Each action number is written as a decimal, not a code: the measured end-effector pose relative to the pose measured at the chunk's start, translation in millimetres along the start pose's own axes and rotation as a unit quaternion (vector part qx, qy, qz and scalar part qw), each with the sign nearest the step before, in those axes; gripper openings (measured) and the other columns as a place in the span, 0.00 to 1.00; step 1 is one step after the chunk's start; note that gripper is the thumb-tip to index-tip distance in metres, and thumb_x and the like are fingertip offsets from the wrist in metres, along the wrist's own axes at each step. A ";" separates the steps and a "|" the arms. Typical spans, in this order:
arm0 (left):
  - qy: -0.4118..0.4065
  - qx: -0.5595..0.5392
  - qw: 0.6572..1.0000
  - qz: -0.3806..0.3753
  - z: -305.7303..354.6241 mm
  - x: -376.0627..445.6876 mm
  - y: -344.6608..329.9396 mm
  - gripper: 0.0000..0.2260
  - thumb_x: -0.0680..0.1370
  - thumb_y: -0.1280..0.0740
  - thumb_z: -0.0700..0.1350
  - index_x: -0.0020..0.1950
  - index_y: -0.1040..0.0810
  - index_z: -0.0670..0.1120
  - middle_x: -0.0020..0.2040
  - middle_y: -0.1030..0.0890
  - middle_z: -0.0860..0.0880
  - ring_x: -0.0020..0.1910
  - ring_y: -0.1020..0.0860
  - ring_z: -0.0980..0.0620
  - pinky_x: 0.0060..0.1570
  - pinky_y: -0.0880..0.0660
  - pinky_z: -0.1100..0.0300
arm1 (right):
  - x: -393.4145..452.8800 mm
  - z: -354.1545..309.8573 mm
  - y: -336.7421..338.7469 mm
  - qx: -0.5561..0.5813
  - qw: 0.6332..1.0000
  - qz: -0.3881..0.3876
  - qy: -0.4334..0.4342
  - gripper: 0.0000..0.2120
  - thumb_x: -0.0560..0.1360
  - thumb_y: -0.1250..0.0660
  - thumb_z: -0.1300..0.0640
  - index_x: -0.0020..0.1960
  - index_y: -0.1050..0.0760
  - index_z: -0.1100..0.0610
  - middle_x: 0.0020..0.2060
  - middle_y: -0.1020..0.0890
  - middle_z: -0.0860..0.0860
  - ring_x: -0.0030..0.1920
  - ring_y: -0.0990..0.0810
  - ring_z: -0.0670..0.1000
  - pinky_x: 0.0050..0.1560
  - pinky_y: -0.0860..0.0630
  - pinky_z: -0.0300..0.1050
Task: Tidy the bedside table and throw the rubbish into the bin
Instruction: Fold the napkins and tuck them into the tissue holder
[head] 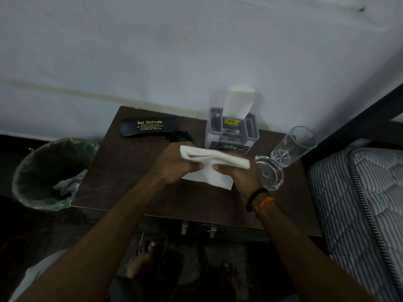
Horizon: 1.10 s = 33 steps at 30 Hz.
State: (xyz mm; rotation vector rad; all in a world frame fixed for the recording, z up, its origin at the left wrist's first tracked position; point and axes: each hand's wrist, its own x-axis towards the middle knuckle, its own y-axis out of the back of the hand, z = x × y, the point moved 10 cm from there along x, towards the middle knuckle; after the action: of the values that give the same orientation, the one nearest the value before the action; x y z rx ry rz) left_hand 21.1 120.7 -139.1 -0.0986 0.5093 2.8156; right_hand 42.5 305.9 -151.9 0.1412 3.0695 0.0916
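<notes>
Your left hand (174,162) and right hand (237,174) each have a closed grip on a folded white cloth (214,162) above the middle of the dark counter (122,182). Bare counter lies in front of and left of your hands. The green-lined bin (46,173), holding crumpled rubbish, touches the counter's left edge. A glasses case (149,127) and tissue holder (232,130) sit by the wall, with a tumbler (291,147) and ashtray (270,175) just right of your right hand. The mattress (359,192) borders the counter's right.
</notes>
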 end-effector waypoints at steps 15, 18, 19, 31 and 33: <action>0.122 -0.206 0.970 0.040 -7.8 -7.3 9.2 0.18 0.71 0.24 0.41 0.60 0.19 0.46 0.53 0.15 0.49 0.50 0.17 0.49 0.42 0.21 0.57 | -0.7 -1.5 -17.0 0.136 0.979 -0.078 -0.129 0.18 0.70 0.28 0.69 0.60 0.22 0.64 0.56 0.17 0.60 0.56 0.18 0.64 0.55 0.21 0.63; 0.140 -0.222 0.965 0.027 -9.0 -9.7 2.5 0.18 0.71 0.25 0.41 0.61 0.20 0.46 0.54 0.15 0.48 0.52 0.17 0.48 0.44 0.21 0.55 | -7.2 0.1 -27.0 0.169 0.969 -0.092 -0.154 0.20 0.70 0.29 0.69 0.62 0.23 0.62 0.56 0.17 0.60 0.56 0.19 0.63 0.55 0.21 0.62; 0.141 -0.224 0.964 0.024 -8.8 -10.6 0.5 0.18 0.72 0.25 0.41 0.61 0.20 0.46 0.54 0.15 0.48 0.53 0.17 0.47 0.46 0.21 0.54 | -9.0 0.2 -30.4 0.182 0.966 -0.098 -0.156 0.20 0.71 0.30 0.69 0.63 0.23 0.62 0.57 0.18 0.61 0.57 0.19 0.63 0.55 0.21 0.63; 0.164 -0.296 0.941 -0.006 -3.5 -14.0 -9.9 0.18 0.72 0.29 0.36 0.61 0.20 0.45 0.55 0.16 0.44 0.55 0.19 0.42 0.47 0.20 0.49 | -7.7 -6.1 -30.2 0.225 0.956 -0.114 -0.152 0.21 0.70 0.31 0.71 0.63 0.23 0.63 0.60 0.20 0.62 0.61 0.22 0.65 0.62 0.26 0.66; 0.173 -0.315 0.933 -0.019 -4.1 -14.9 -13.7 0.19 0.71 0.29 0.36 0.61 0.21 0.45 0.56 0.17 0.43 0.56 0.19 0.40 0.52 0.20 0.44 | -11.2 -11.5 -34.7 0.235 0.950 -0.127 -0.159 0.21 0.69 0.31 0.71 0.61 0.22 0.62 0.59 0.19 0.62 0.59 0.21 0.64 0.58 0.23 0.66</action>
State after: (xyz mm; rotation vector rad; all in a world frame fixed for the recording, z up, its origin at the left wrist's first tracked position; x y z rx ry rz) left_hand 39.3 127.7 -145.8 -0.7277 -0.3490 2.8142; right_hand 49.7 269.7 -141.9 -0.1977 2.6958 -0.6140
